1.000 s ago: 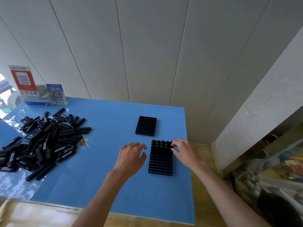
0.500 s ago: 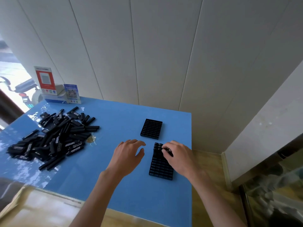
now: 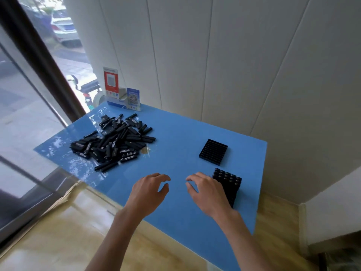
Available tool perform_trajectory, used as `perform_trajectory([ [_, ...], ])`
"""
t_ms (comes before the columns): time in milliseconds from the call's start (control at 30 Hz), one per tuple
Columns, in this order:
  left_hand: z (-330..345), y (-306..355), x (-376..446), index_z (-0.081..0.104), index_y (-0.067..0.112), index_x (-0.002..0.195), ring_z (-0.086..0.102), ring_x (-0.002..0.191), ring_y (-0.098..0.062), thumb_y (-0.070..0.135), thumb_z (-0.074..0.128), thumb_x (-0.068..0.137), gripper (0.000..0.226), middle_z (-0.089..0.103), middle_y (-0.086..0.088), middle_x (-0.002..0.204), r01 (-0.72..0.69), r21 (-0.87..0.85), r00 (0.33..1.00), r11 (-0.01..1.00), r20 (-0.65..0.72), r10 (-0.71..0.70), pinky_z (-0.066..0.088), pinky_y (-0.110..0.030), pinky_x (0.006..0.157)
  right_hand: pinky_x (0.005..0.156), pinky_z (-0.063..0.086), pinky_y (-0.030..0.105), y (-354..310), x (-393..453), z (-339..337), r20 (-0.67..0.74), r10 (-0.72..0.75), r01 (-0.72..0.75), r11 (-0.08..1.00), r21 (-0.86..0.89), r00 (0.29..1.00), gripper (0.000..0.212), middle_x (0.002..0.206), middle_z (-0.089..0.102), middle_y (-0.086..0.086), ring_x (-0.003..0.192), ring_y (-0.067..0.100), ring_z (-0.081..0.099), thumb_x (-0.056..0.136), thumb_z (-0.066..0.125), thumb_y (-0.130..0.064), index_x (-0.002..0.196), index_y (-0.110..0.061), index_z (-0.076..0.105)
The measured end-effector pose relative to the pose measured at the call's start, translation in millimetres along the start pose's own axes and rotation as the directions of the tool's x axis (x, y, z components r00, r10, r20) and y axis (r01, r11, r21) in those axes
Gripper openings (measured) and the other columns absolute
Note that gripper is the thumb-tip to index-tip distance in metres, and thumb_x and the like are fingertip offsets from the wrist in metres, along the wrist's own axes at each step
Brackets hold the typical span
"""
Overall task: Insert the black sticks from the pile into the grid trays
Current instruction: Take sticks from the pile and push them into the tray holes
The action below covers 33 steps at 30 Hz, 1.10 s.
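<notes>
On the blue table (image 3: 175, 145), both hands hover empty with loosely curled fingers — left hand (image 3: 148, 189) and right hand (image 3: 205, 189) beside the near grid tray (image 3: 228, 182) (sticks stand in its far rows). The pile (image 3: 113, 141) lies well left — likely next reach; the far grid tray (image 3: 213, 151) looks unfilled.

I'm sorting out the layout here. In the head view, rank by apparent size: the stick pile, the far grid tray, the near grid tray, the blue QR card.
1. Stick pile
2-3. Near grid tray and far grid tray: unsure, near one partly hidden by right hand
4. Blue QR card
</notes>
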<state>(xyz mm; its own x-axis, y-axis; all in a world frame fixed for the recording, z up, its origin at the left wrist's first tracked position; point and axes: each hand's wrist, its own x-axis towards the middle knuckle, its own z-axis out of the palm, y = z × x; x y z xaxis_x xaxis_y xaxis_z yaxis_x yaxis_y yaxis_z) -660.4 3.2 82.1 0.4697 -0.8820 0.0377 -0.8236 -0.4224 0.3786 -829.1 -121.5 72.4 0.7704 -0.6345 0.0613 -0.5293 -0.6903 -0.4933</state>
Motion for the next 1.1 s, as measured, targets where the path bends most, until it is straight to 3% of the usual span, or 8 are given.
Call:
perform_trajectory([
  [233, -25, -76, -42, 0.067, 0.035, 0.123, 0.065, 0.102, -0.005, 0.035, 0.054, 0.100, 0.027, 0.068, 0.018, 0.118, 0.132, 0.002, 0.990, 0.991, -0.054, -0.131, 0.042, -0.022, 0.078, 0.085, 0.049, 0.027, -73, 16, 51, 0.061, -0.073, 0.076, 0.996, -0.046, 0.995, 0.030, 0.122, 0.062, -0.013, 0.105, 0.010, 0.061, 0.105, 0.042, -0.040, 0.123, -0.027, 0.062],
  [600, -92, -270, -120, 0.068, 0.036, 0.122, 0.064, 0.106, -0.003, 0.035, 0.055, 0.100, 0.026, 0.068, 0.019, 0.118, 0.150, -0.047, 0.985, 0.988, -0.080, -0.153, 0.047, -0.029, 0.089, 0.082, 0.049, 0.030, -239, 42, 151, 0.060, -0.049, 0.051, 0.998, -0.030, 0.997, 0.024, 0.115, 0.064, -0.013, 0.098, 0.011, 0.062, 0.102, 0.048, -0.038, 0.116, -0.028, 0.065],
  [867, -152, -403, -133, 0.071, 0.033, 0.117, 0.067, 0.097, -0.009, 0.032, 0.061, 0.097, 0.023, 0.071, 0.015, 0.112, 0.220, -0.029, 0.965, 0.975, -0.138, -0.222, 0.048, -0.031, 0.076, 0.082, 0.050, 0.032, -302, 78, 177, 0.001, 0.038, -0.038, 0.995, -0.091, 0.999, 0.022, 0.112, 0.064, -0.012, 0.097, 0.012, 0.063, 0.102, 0.049, -0.038, 0.114, -0.027, 0.065],
  [1100, -167, -460, -93, 0.071, 0.034, 0.117, 0.067, 0.097, -0.007, 0.033, 0.062, 0.097, 0.023, 0.071, 0.017, 0.112, 0.200, -0.031, 0.970, 0.979, -0.137, -0.202, 0.046, -0.029, 0.075, 0.078, 0.051, 0.035, -330, 127, 200, -0.041, 0.082, -0.086, 0.991, -0.105, 0.996, 0.020, 0.106, 0.064, -0.013, 0.092, 0.013, 0.063, 0.101, 0.050, -0.038, 0.111, -0.029, 0.065],
])
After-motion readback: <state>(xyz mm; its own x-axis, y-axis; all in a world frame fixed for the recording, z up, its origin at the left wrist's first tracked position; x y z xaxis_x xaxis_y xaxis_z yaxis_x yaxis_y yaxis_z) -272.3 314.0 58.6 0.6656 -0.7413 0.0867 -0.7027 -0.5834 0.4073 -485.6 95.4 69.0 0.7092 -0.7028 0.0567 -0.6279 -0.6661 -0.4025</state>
